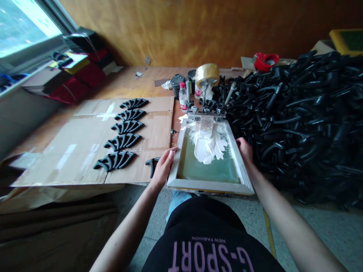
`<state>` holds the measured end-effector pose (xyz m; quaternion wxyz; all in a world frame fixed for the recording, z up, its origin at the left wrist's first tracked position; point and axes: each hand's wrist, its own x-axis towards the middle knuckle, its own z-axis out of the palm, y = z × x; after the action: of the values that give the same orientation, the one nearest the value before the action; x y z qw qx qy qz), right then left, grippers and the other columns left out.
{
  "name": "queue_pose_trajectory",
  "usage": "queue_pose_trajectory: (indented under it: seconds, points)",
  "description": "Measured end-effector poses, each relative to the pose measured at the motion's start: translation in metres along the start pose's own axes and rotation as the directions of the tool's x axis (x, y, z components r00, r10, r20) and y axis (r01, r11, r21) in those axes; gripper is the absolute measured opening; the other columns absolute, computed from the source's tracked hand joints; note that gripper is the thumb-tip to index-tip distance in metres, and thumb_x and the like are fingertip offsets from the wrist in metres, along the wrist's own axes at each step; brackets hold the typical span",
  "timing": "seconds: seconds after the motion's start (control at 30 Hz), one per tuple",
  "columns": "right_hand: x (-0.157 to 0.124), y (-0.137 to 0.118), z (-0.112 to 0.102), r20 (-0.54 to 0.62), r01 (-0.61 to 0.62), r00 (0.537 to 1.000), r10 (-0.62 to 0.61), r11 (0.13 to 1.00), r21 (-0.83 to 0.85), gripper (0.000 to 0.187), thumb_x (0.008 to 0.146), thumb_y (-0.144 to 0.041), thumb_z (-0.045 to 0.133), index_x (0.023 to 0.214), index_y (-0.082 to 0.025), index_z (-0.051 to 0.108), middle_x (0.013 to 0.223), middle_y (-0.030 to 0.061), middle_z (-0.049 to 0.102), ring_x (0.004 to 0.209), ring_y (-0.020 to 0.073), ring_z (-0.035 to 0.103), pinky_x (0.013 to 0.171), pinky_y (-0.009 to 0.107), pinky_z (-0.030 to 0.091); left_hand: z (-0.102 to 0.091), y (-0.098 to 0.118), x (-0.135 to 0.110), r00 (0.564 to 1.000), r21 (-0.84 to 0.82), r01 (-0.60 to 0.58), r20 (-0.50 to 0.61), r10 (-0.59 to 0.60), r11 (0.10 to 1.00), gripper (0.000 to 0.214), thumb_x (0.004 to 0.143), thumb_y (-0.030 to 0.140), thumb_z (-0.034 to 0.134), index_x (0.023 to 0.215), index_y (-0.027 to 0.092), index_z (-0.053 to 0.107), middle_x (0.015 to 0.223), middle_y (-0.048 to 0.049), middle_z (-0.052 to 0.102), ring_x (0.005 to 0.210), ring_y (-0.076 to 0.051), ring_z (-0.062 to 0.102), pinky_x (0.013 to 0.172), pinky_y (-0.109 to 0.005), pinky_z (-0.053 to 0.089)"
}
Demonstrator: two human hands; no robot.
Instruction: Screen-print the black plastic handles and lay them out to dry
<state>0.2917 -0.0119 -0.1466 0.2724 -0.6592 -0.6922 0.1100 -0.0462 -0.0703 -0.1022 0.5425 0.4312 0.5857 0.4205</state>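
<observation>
My left hand point(163, 168) grips the left side of a wooden screen-printing frame point(210, 186), and my right hand point(244, 149) holds its right side. The frame's green mesh point(210, 170) lies between my hands, with a mound of white ink point(207, 145) on it. A clear flat scraper point(206, 126) stands in the ink. Hinge clamps point(206, 109) fix the frame's far end to the table. Just left of my left hand lies a black plastic part point(152, 166). Several similar parts point(121, 141) lie in a row on flattened cardboard point(93, 143).
A large heap of black plastic parts point(295, 121) rises right of the frame. Beyond the clamps stand a plastic bottle point(183, 97) and a roll of tape point(207, 74). A red tape dispenser point(266, 61) sits behind the heap. A window point(25, 30) is at upper left.
</observation>
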Motion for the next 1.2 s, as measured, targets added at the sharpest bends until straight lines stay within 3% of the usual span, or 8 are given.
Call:
queue_pose_trajectory:
  seconds: [0.1, 0.2, 0.37, 0.63, 0.8, 0.97, 1.07, 1.2]
  points:
    - [0.026, -0.015, -0.004, -0.117, 0.063, 0.991, -0.072, 0.995, -0.080, 0.032, 0.088, -0.017, 0.053, 0.119, -0.017, 0.062, 0.122, 0.0144, 0.060, 0.112, 0.0269, 0.056, 0.096, 0.042, 0.047, 0.003, -0.049, 0.004, 0.997, 0.022, 0.078, 0.004, -0.078, 0.997, 0.078, 0.081, 0.053, 0.063, 0.148, 0.023, 0.038, 0.087, -0.0031, 0.070, 0.070, -0.016, 0.063, 0.061, -0.024, 0.049]
    - [0.050, -0.053, 0.007, -0.085, 0.273, 0.953, -0.292, 0.945, -0.179, 0.051, 0.084, -0.022, 0.063, 0.134, -0.017, 0.051, 0.141, 0.0154, 0.045, 0.126, 0.0322, 0.043, 0.103, 0.048, 0.039, 0.008, -0.078, 0.015, 0.995, 0.127, 0.101, -0.033, -0.098, 0.987, 0.079, 0.080, 0.050, 0.065, 0.149, 0.023, 0.038, 0.084, -0.0030, 0.071, 0.069, -0.017, 0.064, 0.062, -0.026, 0.049]
    - [0.045, -0.089, 0.034, 0.217, 0.447, 0.889, -0.403, 0.863, -0.233, 0.014, 0.085, -0.019, 0.061, 0.098, -0.015, 0.063, 0.098, 0.0122, 0.064, 0.099, 0.0270, 0.052, 0.085, 0.039, 0.042, 0.004, -0.092, 0.024, 0.995, 0.223, 0.101, -0.042, -0.094, 0.970, 0.074, 0.081, 0.051, 0.063, 0.146, 0.022, 0.042, 0.085, -0.0033, 0.071, 0.069, -0.016, 0.063, 0.065, -0.027, 0.050]
    - [-0.012, -0.072, 0.005, 0.438, 0.805, 0.524, -0.730, 0.593, 0.026, 0.014, 0.082, -0.007, 0.053, 0.079, -0.017, 0.063, 0.078, 0.0056, 0.061, 0.079, 0.0187, 0.052, 0.068, 0.029, 0.037, 0.001, -0.099, 0.025, 0.995, 0.240, 0.100, -0.011, -0.100, 0.966, 0.071, 0.084, 0.056, 0.056, 0.145, 0.022, 0.043, 0.093, -0.0050, 0.071, 0.079, -0.018, 0.065, 0.070, -0.028, 0.050]
    - [-0.015, -0.071, 0.014, 0.284, 0.728, 0.672, -0.683, 0.680, -0.088, 0.016, 0.084, -0.008, 0.051, 0.083, -0.015, 0.065, 0.081, 0.0074, 0.062, 0.084, 0.0204, 0.051, 0.071, 0.031, 0.038, 0.003, -0.091, 0.022, 0.993, 0.161, 0.114, -0.030, -0.110, 0.980, 0.074, 0.080, 0.056, 0.061, 0.144, 0.020, 0.045, 0.087, -0.0051, 0.071, 0.076, -0.019, 0.066, 0.068, -0.029, 0.051]
    - [-0.028, -0.069, 0.017, 0.262, 0.788, 0.600, -0.756, 0.615, -0.031, 0.014, 0.088, -0.012, 0.052, 0.086, -0.016, 0.066, 0.081, 0.0070, 0.064, 0.084, 0.0200, 0.053, 0.069, 0.030, 0.040, 0.005, -0.079, 0.018, 0.989, 0.107, 0.145, -0.032, -0.142, 0.984, 0.077, 0.076, 0.055, 0.066, 0.142, 0.019, 0.047, 0.088, -0.0056, 0.072, 0.073, -0.019, 0.066, 0.065, -0.028, 0.051]
    - [0.001, -0.085, 0.007, 0.235, 0.671, 0.730, -0.642, 0.738, -0.069, 0.013, 0.089, -0.025, 0.062, 0.099, -0.019, 0.067, 0.084, 0.0049, 0.067, 0.085, 0.0200, 0.057, 0.072, 0.029, 0.042, 0.002, -0.059, 0.013, 0.985, 0.109, 0.168, 0.011, -0.170, 0.980, 0.079, 0.077, 0.054, 0.066, 0.145, 0.021, 0.043, 0.086, -0.0041, 0.072, 0.070, -0.017, 0.065, 0.062, -0.026, 0.049]
    - [0.066, -0.093, -0.016, 0.102, 0.430, 0.902, -0.418, 0.890, -0.153, 0.053, 0.084, -0.037, 0.069, 0.134, -0.027, 0.053, 0.104, 0.0046, 0.070, 0.091, 0.0214, 0.060, 0.077, 0.031, 0.045, -0.004, -0.014, 0.005, 0.998, 0.099, 0.066, -0.002, -0.066, 0.993, 0.068, 0.083, 0.059, 0.057, 0.139, 0.022, 0.052, 0.088, -0.0044, 0.070, 0.072, -0.016, 0.063, 0.060, -0.023, 0.048]
